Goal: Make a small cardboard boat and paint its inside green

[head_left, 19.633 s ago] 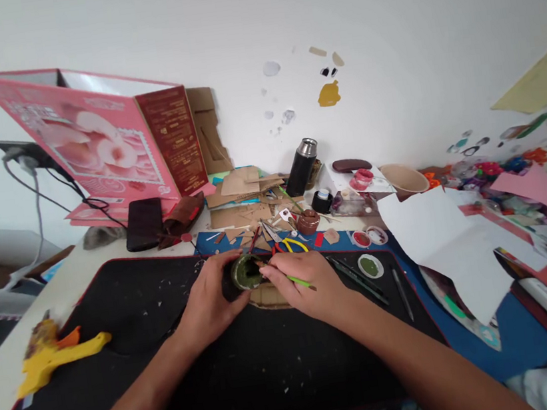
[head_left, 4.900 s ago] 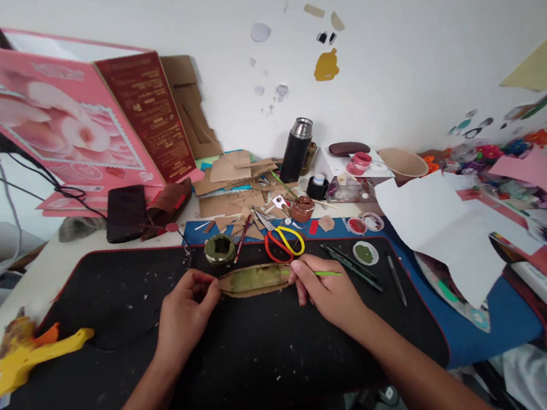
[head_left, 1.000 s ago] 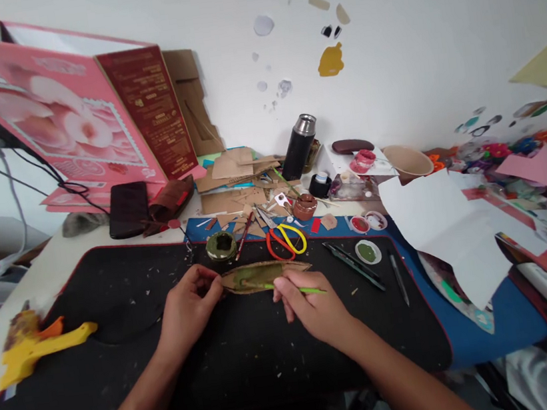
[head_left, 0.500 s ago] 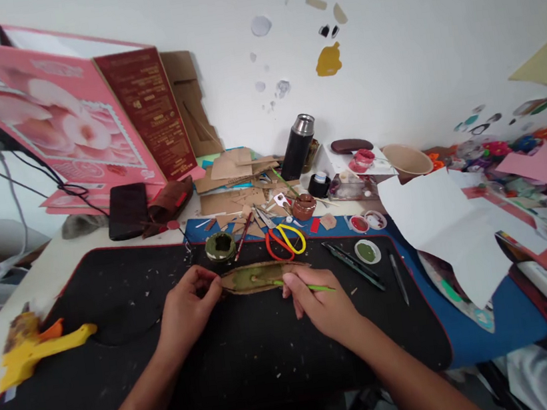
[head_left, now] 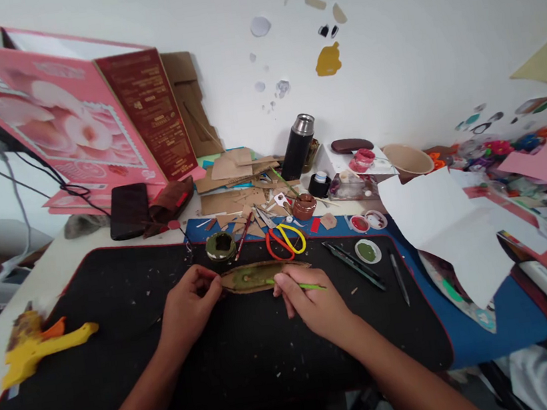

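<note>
Between my hands lies a long, boat-shaped cardboard piece (head_left: 250,276) with pointed ends, a raised rim and green paint inside. My left hand (head_left: 186,309) pinches its left tip between thumb and fingers. A thin bright-green paintbrush (head_left: 313,286) is held in my right hand (head_left: 316,301), its tip end over the painted inside; whether it touches the surface is hard to make out. Just behind the piece stand an open jar of dark green paint (head_left: 220,245) and scissors (head_left: 286,241) with red and yellow handles.
A yellow glue gun (head_left: 40,346) lies left on the black mat (head_left: 217,387). Right of my hands are dark pens (head_left: 355,265) and a lid with green paint (head_left: 367,251). Cardboard scraps (head_left: 232,200), a black flask (head_left: 299,146) and a brown paint jar (head_left: 304,206) stand behind.
My right hand and the paintbrush have shifted slightly left along the cardboard piece. My left hand keeps its grip on the left tip.
</note>
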The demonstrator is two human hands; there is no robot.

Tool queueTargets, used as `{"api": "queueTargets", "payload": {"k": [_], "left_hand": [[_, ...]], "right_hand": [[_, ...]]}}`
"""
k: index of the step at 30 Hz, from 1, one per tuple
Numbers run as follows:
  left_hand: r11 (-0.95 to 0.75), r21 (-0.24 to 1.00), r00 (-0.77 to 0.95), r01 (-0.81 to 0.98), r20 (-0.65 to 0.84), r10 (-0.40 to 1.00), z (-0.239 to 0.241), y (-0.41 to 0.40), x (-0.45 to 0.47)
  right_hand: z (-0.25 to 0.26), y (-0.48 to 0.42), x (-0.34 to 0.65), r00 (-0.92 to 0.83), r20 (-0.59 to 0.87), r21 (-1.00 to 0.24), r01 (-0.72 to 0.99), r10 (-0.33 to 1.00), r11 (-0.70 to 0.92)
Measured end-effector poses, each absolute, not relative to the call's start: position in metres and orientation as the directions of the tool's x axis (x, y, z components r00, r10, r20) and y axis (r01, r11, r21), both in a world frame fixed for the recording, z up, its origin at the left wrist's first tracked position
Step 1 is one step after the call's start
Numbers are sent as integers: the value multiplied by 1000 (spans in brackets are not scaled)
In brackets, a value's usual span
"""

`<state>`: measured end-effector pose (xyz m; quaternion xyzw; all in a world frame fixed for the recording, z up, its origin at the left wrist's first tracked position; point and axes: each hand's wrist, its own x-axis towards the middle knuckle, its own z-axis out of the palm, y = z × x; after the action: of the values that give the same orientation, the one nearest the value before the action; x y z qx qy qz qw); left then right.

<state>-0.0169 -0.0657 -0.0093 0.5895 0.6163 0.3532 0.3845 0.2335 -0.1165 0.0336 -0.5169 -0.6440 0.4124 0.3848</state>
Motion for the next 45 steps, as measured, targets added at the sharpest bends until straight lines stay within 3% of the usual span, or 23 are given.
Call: {"api": "queueTargets", "payload": {"k": [8,14,21,30,37,41,45], "left_hand": [[74,888,-11,453,-77,997,-14,-65,-18],[27,888,-26,459,-17,1000,-12,-68,-17],[20,875,-60,483,10,998,-15,-71,-19],[15,847,-87,532,37,995,-12,-71,-19],[26,853,-67,521,10,998,-16,-69,-20],[29,850,-70,526,9,998,-17,-68,-21],[40,843,-69,536,-3,998,-15,-68,-21]], "right_hand": [[31,-114,231,-203,105,-921,350,973,172],[37,-116,249,-168,-29,-944,328,985,28],[41,-115,260,-74,-70,-946,320,995,-43],[43,-117,271,-29,-63,-936,350,998,-49],[37,-120,272,31,-84,-969,232,996,-89],[35,-119,263,-30,-66,-965,257,997,-56],[39,-119,281,19,-52,-957,286,998,-56]]}}
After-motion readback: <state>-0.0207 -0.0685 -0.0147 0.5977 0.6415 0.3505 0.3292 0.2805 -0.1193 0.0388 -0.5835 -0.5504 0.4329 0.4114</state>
